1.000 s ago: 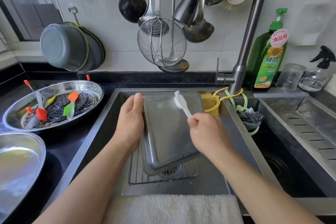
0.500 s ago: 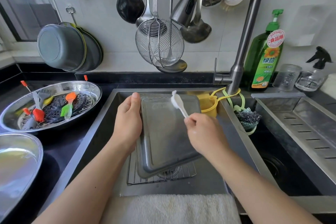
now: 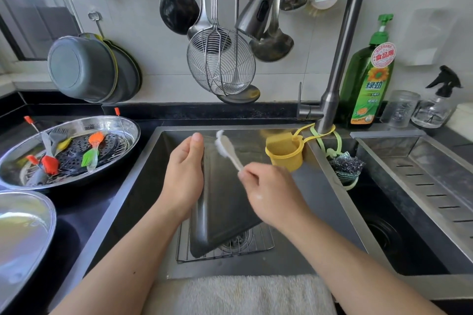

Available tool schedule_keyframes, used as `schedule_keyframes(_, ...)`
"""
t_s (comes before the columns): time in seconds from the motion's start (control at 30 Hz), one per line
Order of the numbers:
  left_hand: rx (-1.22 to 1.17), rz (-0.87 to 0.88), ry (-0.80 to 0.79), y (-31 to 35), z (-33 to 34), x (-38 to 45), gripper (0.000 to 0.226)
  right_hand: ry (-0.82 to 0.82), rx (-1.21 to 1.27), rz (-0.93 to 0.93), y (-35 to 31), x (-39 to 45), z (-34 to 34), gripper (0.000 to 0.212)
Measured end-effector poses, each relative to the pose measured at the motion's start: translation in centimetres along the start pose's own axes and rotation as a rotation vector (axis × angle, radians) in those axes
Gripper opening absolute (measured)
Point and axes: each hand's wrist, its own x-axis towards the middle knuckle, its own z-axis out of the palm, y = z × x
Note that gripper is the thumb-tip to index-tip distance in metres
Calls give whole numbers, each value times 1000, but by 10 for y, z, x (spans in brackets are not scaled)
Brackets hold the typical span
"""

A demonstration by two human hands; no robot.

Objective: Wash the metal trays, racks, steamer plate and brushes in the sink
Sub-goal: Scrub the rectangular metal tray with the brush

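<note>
Head view shows the left hand (image 3: 184, 174) gripping the left edge of a rectangular metal tray (image 3: 227, 202), tipped up on its side in the sink (image 3: 143, 186), its low corner resting on a wire rack (image 3: 225, 250). The right hand (image 3: 268, 194) pinches a white brush (image 3: 226, 147) against the tray's upper part. Wet steel held by one edge looks slippery to me; a hard scrub could twist it loose and send it clattering onto the rack or jam fingers.

Left of frame: two round metal trays (image 3: 128, 133) (image 3: 48, 212), three silicone brushes (image 3: 50, 162) (image 3: 96, 139) (image 3: 90, 160); centre: one rectangular tray (image 3: 225, 212), one wire rack (image 3: 266, 244), one white brush (image 3: 227, 148).
</note>
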Motion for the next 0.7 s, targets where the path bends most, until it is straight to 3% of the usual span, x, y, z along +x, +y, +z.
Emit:
schedule_keyframes(0.13, -25, -39, 36, 6, -2, -2, 60, -37, 46, -154, -9, -1, 9, 25)
schedule_keyframes(0.27, 39, -40, 83, 12, 5, -8, 57, -14, 3, -89, 0, 5, 5, 24)
schedule_keyframes(0.37, 107, -24, 9, 3, 9, -8, 64, -9, 1, -54, -2, 2, 9, 27)
schedule_keyframes(0.57, 53, -179, 191, -13, -1, 4, 60, -248, -49, -12, -11, -8, 23, 49)
schedule_keyframes(0.7, 134, -179, 196, -6, -1, 5, 48, -271, -100, -36, -15, -12, 27, 49)
